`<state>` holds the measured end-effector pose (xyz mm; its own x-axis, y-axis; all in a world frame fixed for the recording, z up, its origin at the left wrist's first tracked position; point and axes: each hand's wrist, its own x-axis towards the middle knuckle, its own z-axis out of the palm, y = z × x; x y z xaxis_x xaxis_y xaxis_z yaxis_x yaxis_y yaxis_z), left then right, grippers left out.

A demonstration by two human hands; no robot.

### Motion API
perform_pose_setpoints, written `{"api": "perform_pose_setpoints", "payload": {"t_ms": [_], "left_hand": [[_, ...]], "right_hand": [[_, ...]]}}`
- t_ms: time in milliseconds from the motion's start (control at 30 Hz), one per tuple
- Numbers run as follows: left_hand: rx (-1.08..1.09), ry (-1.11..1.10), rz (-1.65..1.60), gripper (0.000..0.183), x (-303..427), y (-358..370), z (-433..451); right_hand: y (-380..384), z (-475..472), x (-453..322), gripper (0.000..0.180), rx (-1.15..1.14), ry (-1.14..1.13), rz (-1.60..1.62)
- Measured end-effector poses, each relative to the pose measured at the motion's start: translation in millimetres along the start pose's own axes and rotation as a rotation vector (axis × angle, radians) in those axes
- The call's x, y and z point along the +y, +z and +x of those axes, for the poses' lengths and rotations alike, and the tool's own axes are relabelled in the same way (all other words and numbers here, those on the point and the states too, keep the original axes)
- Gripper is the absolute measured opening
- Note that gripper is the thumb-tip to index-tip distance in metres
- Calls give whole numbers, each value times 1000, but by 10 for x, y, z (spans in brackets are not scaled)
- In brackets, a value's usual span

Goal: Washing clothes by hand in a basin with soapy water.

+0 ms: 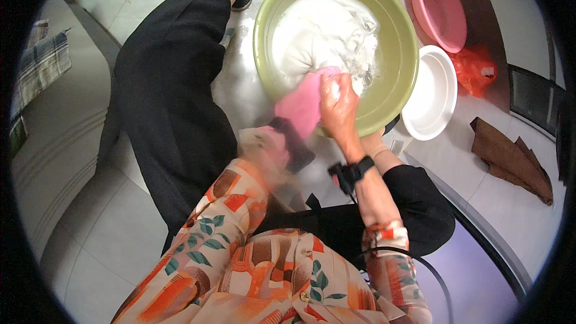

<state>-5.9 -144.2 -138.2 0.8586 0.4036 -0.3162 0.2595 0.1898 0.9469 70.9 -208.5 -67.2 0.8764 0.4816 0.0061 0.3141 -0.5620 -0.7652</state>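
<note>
A large green plastic basin (400,22) stands on the floor between my legs. In it lies a wet white cloth (315,38) with soap suds (363,65) along its right side. My right hand (339,99), bare and wet, is clenched in a fist at the near edge of the cloth, with foam or white fabric at its fingers. Beside it, my left hand (303,103) appears to be in a pink glove and reaches to the gathered cloth; its fingers are hidden. A dark strap crosses the blurred left wrist. The right wrist bears a black strapped device (351,174).
To the right stand a white basin (432,99) and a pink basin (438,13), with a red plastic bag (474,69) between them and the dark panel. A brown cloth (510,159) lies on the tiles. A black cable (432,261) runs near my right sleeve.
</note>
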Motion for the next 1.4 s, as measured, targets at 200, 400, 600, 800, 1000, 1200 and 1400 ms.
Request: {"api": "perform_pose_setpoints", "payload": {"t_ms": [200,400,600,800,1000,1200,1400], "left_hand": [[215,-534,-277,54,111,560,428],[-7,-93,-277,51,208,11,222],[270,-562,-604,34,872,187,406],[214,-807,-806,36,422,436,652],[54,-806,-1104,36,-402,399,524],[2,-822,-776,51,-344,460,548],[-119,-884,-1047,56,678,442,458]], "right_hand": [[-273,483,708,21,-142,148,-421],[76,184,-289,23,-77,-276,-76],[25,634,441,33,-149,156,-335],[-346,878,1000,42,-137,440,-328],[141,884,1406,54,-135,605,-598],[486,799,1639,59,-49,513,-698],[-304,987,1639,32,-105,386,-475]]}}
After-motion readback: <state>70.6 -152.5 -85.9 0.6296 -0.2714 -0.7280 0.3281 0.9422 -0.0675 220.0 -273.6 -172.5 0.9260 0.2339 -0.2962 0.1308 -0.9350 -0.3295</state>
